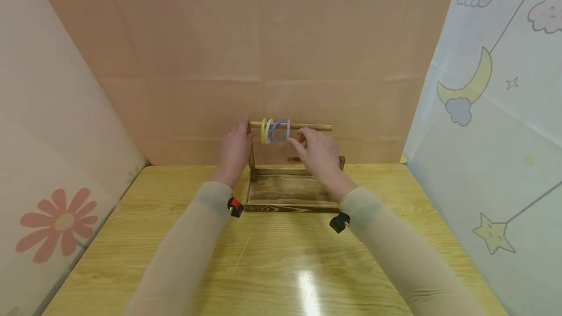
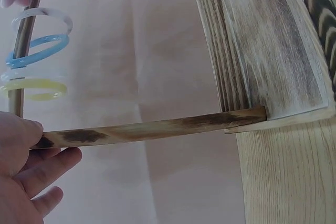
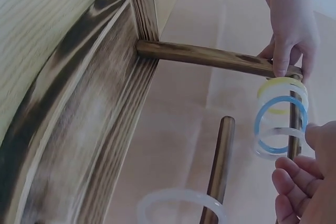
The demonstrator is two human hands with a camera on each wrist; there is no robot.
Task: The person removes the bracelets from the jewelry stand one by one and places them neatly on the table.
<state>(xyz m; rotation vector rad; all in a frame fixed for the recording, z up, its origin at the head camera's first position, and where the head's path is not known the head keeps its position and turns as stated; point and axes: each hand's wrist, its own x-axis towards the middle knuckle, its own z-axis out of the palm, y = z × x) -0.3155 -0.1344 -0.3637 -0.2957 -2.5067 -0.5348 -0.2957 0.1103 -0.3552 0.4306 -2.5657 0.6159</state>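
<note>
**Rings lined up on a steadied rack**

Peach paper backdrop is rising behind the worktop (image 1: 281, 257), where a burnt-wood rack (image 1: 290, 191) is sitting. Left hand (image 1: 234, 150) is gripping the rack's upright post (image 2: 152, 128), likely bracing it. Right hand (image 1: 318, 152) is pinching the outermost clear ring (image 1: 287, 129) on the horizontal rod (image 1: 307, 127), beside the blue ring (image 1: 278, 132) and yellow ring (image 1: 263, 130).

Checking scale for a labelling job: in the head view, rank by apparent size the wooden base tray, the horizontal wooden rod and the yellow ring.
1. Wooden base tray
2. Horizontal wooden rod
3. Yellow ring
</note>
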